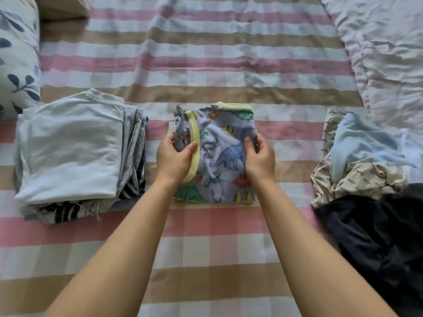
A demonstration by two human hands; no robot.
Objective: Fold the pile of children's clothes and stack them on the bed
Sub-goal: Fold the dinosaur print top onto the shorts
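Two bare forearms are stretched over the checked bed (pixel 206 236). Just beyond them, the folded dinosaur-print garment (pixel 224 156) is held at the bed's middle. Its left edge is gripped by the left hand (pixel 174 159), thumb on the yellow trim, and its right edge is pinched by the right hand (pixel 259 160). The cloth is judged soft, light and limp, so it is best taken by both side edges to keep the folds. A folded stack (pixel 68 147) lies to the left and an unfolded pile (pixel 366 170) to the right. Farther off, a leaf-print pillow (pixel 16 53) is seen.
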